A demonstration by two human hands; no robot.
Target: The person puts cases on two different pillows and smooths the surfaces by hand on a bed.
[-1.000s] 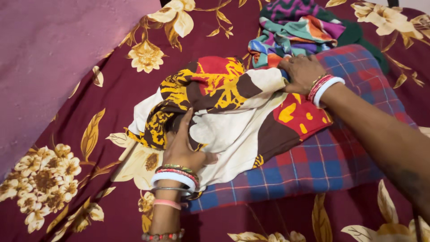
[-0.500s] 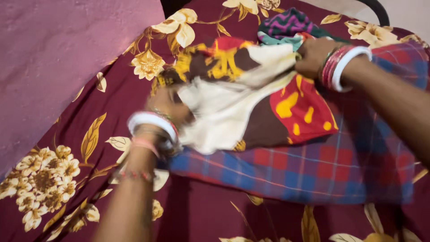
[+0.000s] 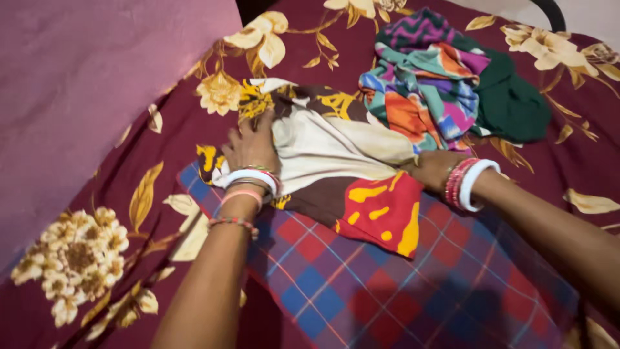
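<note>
both hands, the left hand [image 3: 252, 145] flat and the right hand [image 3: 429, 171] pinching an edge, held the cream, brown and red printed cloth [image 3: 336, 161] on the plaid cloth [image 3: 387, 284], where its loose folds might slide open.

At frame centre, the left hand [image 3: 250, 145] and right hand [image 3: 431, 170] press a cream, brown, red and yellow printed cloth [image 3: 336, 161] onto a red-and-blue checked pillow [image 3: 400, 284].

Floral maroon bed [image 3: 148, 194], plaid cloth [image 3: 400, 291], colourful clothes [image 3: 426, 77]
</note>
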